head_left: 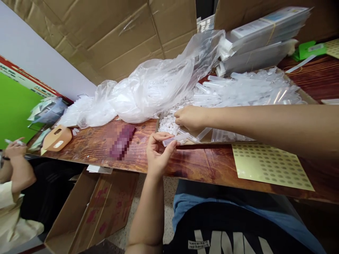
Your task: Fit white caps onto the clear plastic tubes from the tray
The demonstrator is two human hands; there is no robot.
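Observation:
My left hand [160,153] pinches a clear plastic tube [176,139] between thumb and fingers, just over the near edge of a shallow cardboard tray [225,142]. Inside that tray, my right hand [191,117] reaches down with curled fingers among small white plastic pieces [167,124]. Its fingertips are partly hidden, so what they grip does not show. More clear tubes [249,88] fill the right and back of the tray, and a few lie by my right wrist.
A large clear plastic bag [150,90] lies behind the tray. Bundled packages [265,38] stand back right. A sticker sheet [272,165] lies at the table's front edge. Leftward are a dark red object [123,141], an orange card [57,138] and another person's hand [15,149]. Below stands a cardboard box [106,208].

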